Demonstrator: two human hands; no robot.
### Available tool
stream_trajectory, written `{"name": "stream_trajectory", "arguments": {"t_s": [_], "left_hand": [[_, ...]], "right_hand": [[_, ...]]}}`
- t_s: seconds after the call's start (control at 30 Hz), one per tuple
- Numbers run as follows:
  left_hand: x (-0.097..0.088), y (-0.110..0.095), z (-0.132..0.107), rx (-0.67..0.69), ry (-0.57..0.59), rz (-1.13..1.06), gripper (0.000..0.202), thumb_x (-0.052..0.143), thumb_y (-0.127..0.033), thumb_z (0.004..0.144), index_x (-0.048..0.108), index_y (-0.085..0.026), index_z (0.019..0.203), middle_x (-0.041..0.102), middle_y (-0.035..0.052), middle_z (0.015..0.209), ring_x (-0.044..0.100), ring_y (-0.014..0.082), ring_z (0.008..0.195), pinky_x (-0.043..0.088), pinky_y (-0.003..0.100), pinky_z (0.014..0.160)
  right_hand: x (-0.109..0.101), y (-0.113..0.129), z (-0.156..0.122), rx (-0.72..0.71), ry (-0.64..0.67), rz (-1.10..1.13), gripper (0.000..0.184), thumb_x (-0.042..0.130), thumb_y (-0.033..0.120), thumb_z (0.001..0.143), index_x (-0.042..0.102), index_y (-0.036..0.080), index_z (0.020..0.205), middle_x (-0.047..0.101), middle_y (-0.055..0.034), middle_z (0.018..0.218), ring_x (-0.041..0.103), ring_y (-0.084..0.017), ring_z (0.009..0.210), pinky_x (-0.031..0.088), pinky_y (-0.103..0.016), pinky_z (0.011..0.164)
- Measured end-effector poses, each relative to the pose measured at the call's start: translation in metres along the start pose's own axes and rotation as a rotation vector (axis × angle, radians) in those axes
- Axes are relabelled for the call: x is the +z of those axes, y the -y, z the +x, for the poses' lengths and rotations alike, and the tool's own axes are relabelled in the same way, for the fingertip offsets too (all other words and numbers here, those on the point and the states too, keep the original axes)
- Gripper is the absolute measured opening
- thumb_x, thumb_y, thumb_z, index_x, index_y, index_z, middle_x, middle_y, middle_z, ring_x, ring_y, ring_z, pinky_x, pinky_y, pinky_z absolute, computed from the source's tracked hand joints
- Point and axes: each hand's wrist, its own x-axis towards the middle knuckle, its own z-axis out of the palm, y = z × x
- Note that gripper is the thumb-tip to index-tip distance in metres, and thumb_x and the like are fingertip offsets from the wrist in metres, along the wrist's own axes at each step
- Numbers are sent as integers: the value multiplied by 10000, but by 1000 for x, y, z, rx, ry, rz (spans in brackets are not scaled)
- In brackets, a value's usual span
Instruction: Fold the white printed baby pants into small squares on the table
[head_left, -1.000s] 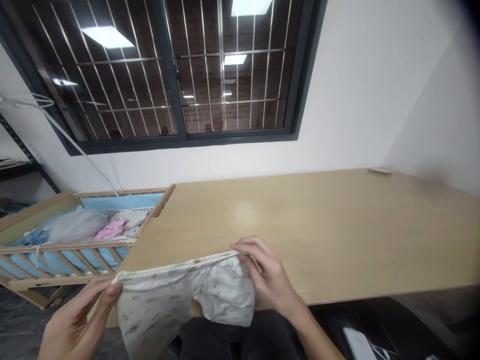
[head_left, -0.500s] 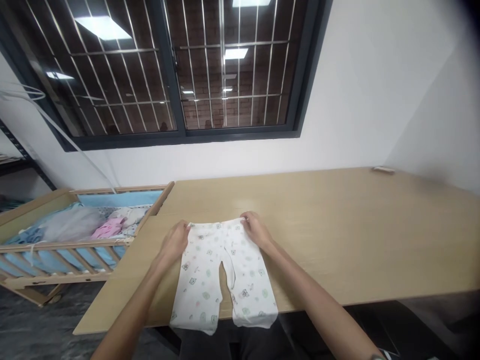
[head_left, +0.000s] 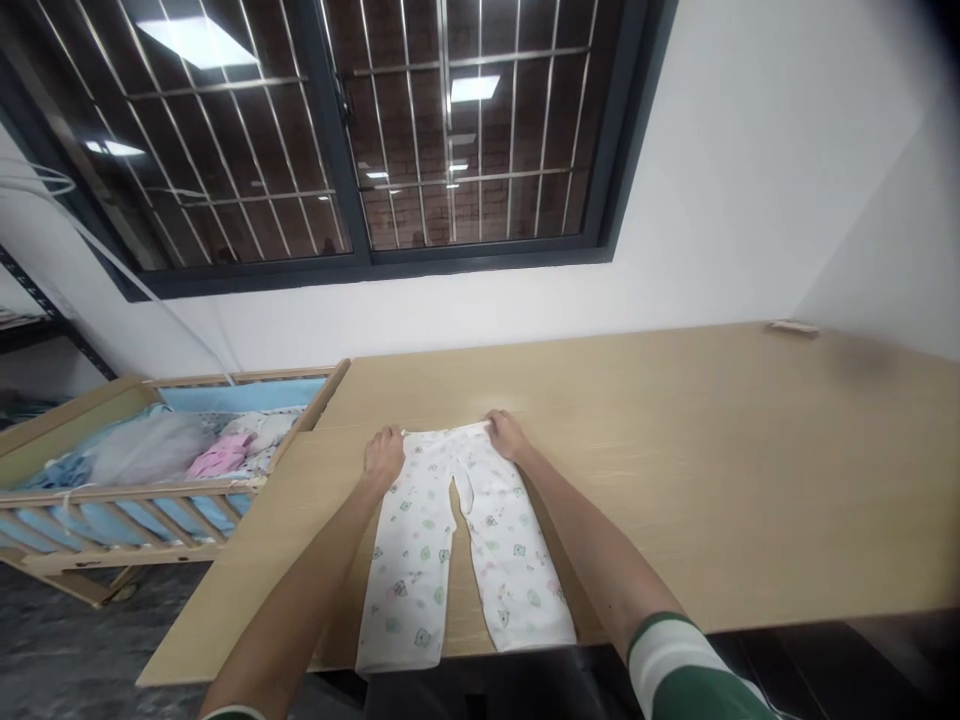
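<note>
A pair of small white baby trousers (head_left: pixel 457 545) with a printed pattern lies flat on the light wooden table (head_left: pixel 675 470), waistband away from me and both legs reaching the near edge. My left hand (head_left: pixel 384 458) pinches the waistband's left corner. At the right corner of the waistband, my right hand (head_left: pixel 506 433) grips the fabric with its fingers curled. Both arms stretch forward over the table.
A wooden baby cot (head_left: pixel 150 480) with blue lining stands left of the table, holding a grey cloth (head_left: pixel 139 450) and a pink garment (head_left: pixel 217 458). A barred window (head_left: pixel 337 140) fills the wall behind. A small flat object (head_left: pixel 793 326) lies at the table's far right.
The trousers went from hanging off the near edge, held up by both hands, to lying flat on the table. Both hands pushed the waistband away from me, and the legs now lie spread.
</note>
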Motion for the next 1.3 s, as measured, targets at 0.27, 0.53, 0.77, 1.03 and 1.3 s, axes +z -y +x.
{"name": "stream_trajectory", "arguments": {"t_s": [0.27, 0.53, 0.77, 1.03, 1.3], "left_hand": [[-48, -53, -36, 150, 36, -98, 328, 379, -268, 1042, 557, -73, 1236, 602, 221, 1271, 558, 297, 1213, 441, 429, 995], [-75, -145, -179, 639, 368, -275, 507, 452, -645, 912, 691, -203, 850, 713, 74, 767, 684, 256, 731, 482, 338, 666], [-60, -168, -211, 669, 476, -222, 558, 468, -605, 884, 746, -128, 956, 744, 190, 896, 709, 348, 860, 516, 429, 757], [-65, -143, -219, 562, 422, -421, 304, 458, -334, 913, 705, -205, 790, 758, 92, 822, 690, 246, 774, 458, 339, 724], [-86, -61, -242, 212, 343, -843, 421, 395, -425, 968, 547, -220, 633, 661, -3, 588, 591, 142, 577, 398, 244, 612]], "right_hand": [[-1, -8, 12, 189, 74, 221, 60, 632, 147, 864, 641, 171, 918, 654, 8, 710, 573, -128, 534, 450, -238, 552], [-9, -12, 15, 253, 64, 394, 76, 710, 238, 817, 670, 176, 834, 714, -31, 786, 650, -151, 735, 482, -223, 669], [-13, -13, 12, 290, 51, 495, 40, 699, 194, 789, 684, 179, 824, 715, -37, 809, 653, -161, 769, 487, -232, 705], [-17, -3, 4, 347, -13, 602, 147, 679, 158, 773, 654, 179, 917, 657, 4, 726, 613, -140, 670, 473, -222, 622], [-9, 44, 9, 384, -77, 687, 261, 659, 207, 793, 531, 198, 1021, 653, -4, 760, 642, -148, 644, 509, -237, 581]]}}
